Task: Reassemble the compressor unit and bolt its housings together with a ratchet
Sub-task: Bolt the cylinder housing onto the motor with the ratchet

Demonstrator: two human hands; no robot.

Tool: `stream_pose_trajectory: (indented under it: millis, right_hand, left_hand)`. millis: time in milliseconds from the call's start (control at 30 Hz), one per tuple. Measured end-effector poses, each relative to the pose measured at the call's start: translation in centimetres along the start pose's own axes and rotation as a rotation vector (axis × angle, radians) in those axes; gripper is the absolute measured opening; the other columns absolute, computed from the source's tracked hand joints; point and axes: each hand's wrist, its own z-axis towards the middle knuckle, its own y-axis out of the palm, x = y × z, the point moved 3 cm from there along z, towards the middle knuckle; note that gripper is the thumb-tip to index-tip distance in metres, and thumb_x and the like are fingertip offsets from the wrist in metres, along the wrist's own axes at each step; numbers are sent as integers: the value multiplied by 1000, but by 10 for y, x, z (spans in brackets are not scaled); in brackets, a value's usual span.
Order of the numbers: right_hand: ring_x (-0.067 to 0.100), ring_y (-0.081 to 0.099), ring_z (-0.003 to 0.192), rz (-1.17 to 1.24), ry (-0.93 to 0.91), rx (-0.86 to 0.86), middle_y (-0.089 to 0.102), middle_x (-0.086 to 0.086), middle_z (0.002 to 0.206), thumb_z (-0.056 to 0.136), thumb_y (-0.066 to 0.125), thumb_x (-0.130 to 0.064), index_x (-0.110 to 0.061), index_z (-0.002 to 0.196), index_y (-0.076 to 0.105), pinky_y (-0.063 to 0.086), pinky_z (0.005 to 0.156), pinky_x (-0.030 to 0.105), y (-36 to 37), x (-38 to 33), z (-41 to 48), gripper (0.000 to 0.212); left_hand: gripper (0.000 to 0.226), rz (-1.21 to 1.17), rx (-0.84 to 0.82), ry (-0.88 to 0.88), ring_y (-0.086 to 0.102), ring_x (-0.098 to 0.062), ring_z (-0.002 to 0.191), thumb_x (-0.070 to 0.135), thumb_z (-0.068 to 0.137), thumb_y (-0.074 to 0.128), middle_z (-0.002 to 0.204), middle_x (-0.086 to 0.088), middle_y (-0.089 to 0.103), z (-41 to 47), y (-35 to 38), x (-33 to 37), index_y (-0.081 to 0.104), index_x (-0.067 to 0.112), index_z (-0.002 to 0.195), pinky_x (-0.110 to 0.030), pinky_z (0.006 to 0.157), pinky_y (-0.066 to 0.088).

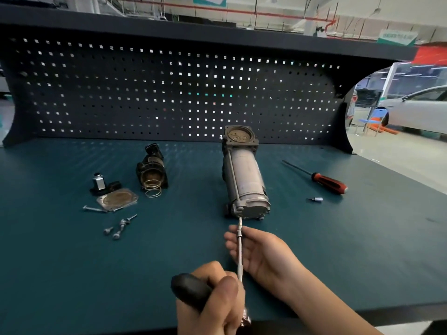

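Observation:
The grey compressor cylinder (pixel 245 176) lies lengthwise on the bench mat, its open square flange facing the pegboard. A ratchet with a long extension bar (pixel 240 252) points at a bolt on the cylinder's near end cap. My left hand (pixel 212 296) is closed around the ratchet's black handle at the bottom of the view. My right hand (pixel 258 252) cradles the extension bar with fingertips pinching it near the socket. A black housing with a spring (pixel 152 172) sits to the left. A cover plate (pixel 117 199), a small valve block (pixel 102 184) and several loose bolts (pixel 119 226) lie further left.
A red-handled screwdriver (pixel 324 180) and a small socket bit (pixel 315 199) lie right of the cylinder. A dark pegboard (pixel 169 93) backs the bench under a shelf. The teal mat's front edge (pixel 96 331) runs just below my hands. A white car stands far right.

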Motion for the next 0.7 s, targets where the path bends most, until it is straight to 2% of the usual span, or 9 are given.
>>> stream_pose_trajectory:
  millis: [67,133,233,300,367,467,600,700]
  right_hand:
    - [14,65,53,-54,-52,-22,70,10,69,95,45,-9,-1,94,63,52,48,20,-1,-2,2,19]
    - [14,65,53,-80,-83,-28,69,9,68,95,46,-9,-1,93,63,52,48,20,-1,-5,4,19]
    - [13,64,52,-87,-99,-13,68,8,66,95,47,-9,-2,91,63,51,48,19,-2,-7,7,18]
    - [14,64,52,-84,-103,-2,68,8,66,94,49,-9,-3,90,64,51,48,19,-3,-7,9,17]
    - [14,64,52,-85,-104,1,68,8,66,94,49,-10,-3,90,64,51,48,20,-5,-7,9,17]
    - [14,65,52,-90,-99,-5,68,8,66,93,50,-10,-3,91,65,52,49,20,-5,-8,11,17]
    - [15,65,52,-110,-108,-9,68,9,66,93,51,-10,-3,91,65,52,49,20,-5,-9,12,15]
    - [15,65,52,-177,-115,-1,69,9,66,91,54,-10,-3,90,65,52,49,20,-7,-13,12,12]
  left_hand:
    - [37,-77,-19,25,27,-9,33,21,85,63,41,7,33,2,-2,0,37,19,58,-5,47,36]
    - [37,-159,-33,71,28,-10,35,20,88,62,44,2,32,1,-2,2,36,16,61,-8,45,34]
    - [59,-106,197,-34,15,-9,29,38,59,84,35,0,17,-4,-7,1,30,17,49,-11,38,19]
    - [70,-155,306,-75,11,-7,29,40,42,90,34,4,14,-7,-7,4,25,15,45,-13,37,14]
    - [73,-193,371,-86,9,-7,29,39,36,91,35,5,13,-8,-9,5,23,14,45,-13,36,13]
    - [71,-165,409,-86,9,-8,28,39,39,91,35,4,12,-7,-12,5,24,14,45,-14,37,12]
    - [71,-126,551,-112,11,-10,29,48,29,89,36,1,8,-8,-15,2,26,15,41,-17,38,15]
    - [62,-125,707,-155,29,-9,28,54,13,85,33,1,18,-13,-14,-2,38,18,32,-10,39,28]
